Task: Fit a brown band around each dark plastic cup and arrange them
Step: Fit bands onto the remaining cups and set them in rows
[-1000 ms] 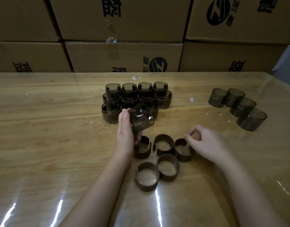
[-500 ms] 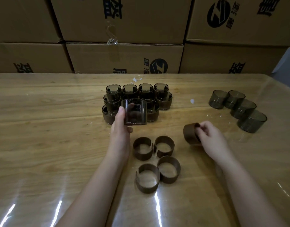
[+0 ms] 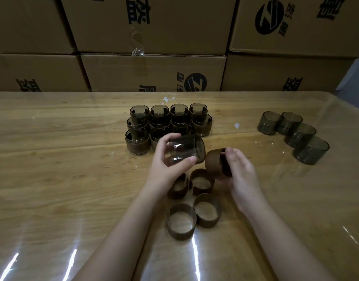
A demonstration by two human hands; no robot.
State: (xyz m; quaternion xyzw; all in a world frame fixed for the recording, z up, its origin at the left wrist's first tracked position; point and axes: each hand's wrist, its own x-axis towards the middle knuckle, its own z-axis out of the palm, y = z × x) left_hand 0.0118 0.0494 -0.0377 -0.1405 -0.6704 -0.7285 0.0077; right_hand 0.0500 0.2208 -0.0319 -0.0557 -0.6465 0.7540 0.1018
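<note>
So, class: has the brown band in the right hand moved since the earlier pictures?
Yes. The brown band left its place beside the loose bands, rising off the table toward the cup.

Forearms stretched forward, left hand (image 3: 167,164) gripping cup (image 3: 187,149), right hand (image 3: 243,173) pinching band (image 3: 212,162)

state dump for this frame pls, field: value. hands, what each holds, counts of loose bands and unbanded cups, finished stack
left hand: grips a dark cup, tilted on its side above the table
right hand: holds a brown band beside that cup, not yet round it
loose bands: four, lying by the hands
bare cups: four, in a curved row at right
banded cups: block at centre back; count unclear, some hidden
backdrop: stacked cardboard boxes
</note>
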